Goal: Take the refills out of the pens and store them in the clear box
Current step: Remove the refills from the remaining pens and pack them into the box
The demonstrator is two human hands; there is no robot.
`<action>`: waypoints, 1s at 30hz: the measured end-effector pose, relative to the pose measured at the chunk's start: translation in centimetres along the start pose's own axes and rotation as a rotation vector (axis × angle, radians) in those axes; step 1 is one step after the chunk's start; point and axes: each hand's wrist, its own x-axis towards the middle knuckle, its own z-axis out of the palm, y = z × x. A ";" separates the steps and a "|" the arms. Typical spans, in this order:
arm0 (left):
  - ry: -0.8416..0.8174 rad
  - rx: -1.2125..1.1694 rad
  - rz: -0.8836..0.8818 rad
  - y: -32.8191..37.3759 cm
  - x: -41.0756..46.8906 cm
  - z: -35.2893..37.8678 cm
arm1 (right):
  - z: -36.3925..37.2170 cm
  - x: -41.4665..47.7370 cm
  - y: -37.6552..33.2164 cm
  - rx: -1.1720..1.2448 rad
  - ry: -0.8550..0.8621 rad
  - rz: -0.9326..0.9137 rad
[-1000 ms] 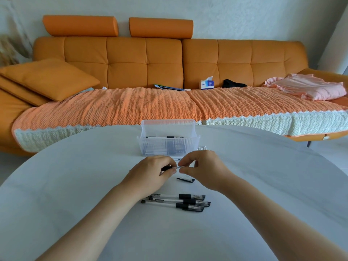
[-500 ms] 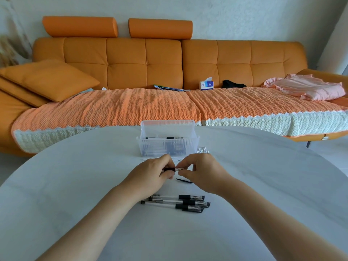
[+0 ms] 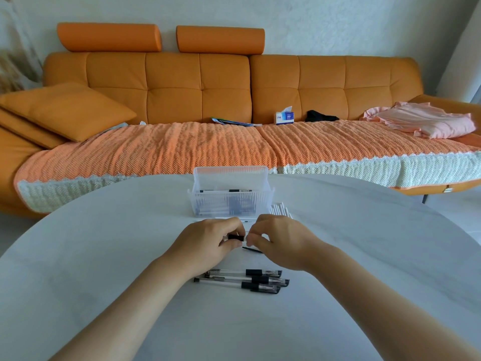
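My left hand [image 3: 208, 243] grips a clear pen [image 3: 236, 237] by its black grip section, just above the white table [image 3: 104, 243]. My right hand [image 3: 281, 241] pinches the pen's tip end right beside the left fingers. A small black part [image 3: 252, 249] lies on the table under the right hand. Three pens [image 3: 242, 280] with black grips lie side by side nearer to me. The clear box [image 3: 230, 191] stands behind my hands and holds several pen parts; what they are exactly is unclear.
A bundle of white sticks [image 3: 279, 211] lies to the right of the box. Behind the round table stands an orange sofa [image 3: 197, 82] with a cushion, a tissue box [image 3: 284, 117] and folded pink cloth [image 3: 426, 122].
Both hands have drawn closer together around the pen and shifted slightly away from me; the right fingers now meet the left at the pen's tip.
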 end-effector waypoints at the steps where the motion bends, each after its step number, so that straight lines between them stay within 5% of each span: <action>1: -0.002 0.003 0.001 0.0 0.0 0.0 | -0.1 0.0 0.0 0.001 -0.005 0.003; 30: 0.028 -0.116 0.051 -0.7 0.6 0.6 | 0.2 0.3 0.2 0.030 0.067 0.021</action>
